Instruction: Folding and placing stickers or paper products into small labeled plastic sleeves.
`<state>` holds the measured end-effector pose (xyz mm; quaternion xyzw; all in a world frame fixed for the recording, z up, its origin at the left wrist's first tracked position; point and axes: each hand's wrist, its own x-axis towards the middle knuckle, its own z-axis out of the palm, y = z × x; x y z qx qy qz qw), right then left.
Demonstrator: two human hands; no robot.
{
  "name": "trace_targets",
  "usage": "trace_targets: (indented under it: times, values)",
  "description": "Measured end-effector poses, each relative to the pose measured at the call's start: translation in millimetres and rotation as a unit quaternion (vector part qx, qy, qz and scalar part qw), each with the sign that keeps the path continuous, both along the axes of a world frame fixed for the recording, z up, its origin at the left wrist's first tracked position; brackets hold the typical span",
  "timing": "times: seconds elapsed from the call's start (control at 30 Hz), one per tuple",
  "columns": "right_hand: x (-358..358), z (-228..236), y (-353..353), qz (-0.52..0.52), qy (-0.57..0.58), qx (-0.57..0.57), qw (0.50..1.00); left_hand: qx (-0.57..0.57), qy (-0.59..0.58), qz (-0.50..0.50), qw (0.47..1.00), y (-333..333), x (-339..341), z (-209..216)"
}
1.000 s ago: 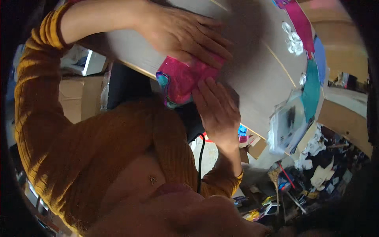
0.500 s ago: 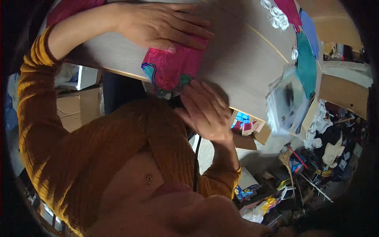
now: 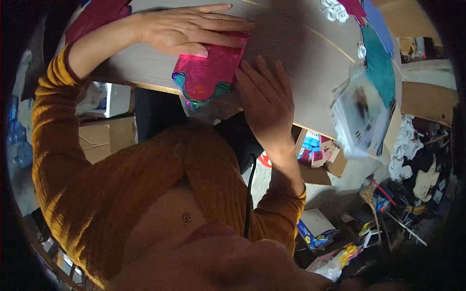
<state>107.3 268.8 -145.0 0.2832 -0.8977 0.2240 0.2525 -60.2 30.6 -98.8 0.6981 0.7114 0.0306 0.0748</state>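
A folded magenta cloth item (image 3: 208,70) with teal and dark trim along its near end lies at the table's front edge. Clear plastic seems to hang past its near side, so it may be in a bag. My left hand (image 3: 191,31) rests flat across the item's far part, fingers stretched out and slightly apart. My right hand (image 3: 268,99) is beside the item's right edge with its fingers extended; its fingertips are near or touching that edge. Both hands are open, and the left one hides the far end of the item.
On the table (image 3: 310,82) at right lie a stack of clear plastic bags (image 3: 361,114), teal cloth (image 3: 378,63), blue cloth (image 3: 378,24) and white cord bundles (image 3: 335,10). More magenta cloth (image 3: 97,19) lies far left. Below stands an open carton (image 3: 313,172) of small packets.
My right hand has moved up from the item's near right corner to beside its right edge, fingers now pointing away from me. My left hand stays on the item, shifted slightly left.
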Motion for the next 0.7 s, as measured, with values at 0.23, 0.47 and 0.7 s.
trace_targets:
  times: [0.23,0.47,0.7]
  values:
    - [-5,1,2,0.032,-0.008,-0.005,0.999,-0.013,0.000,-0.012,1.000,2,0,3]
    - [-15,20,-12,0.108,-0.087,-0.014,0.990,0.029,-0.027,-0.011,0.999,0,-2,-2]
    - [-13,15,-16,0.089,-0.101,0.067,0.989,0.183,0.040,0.126,0.974,-41,26,-12]
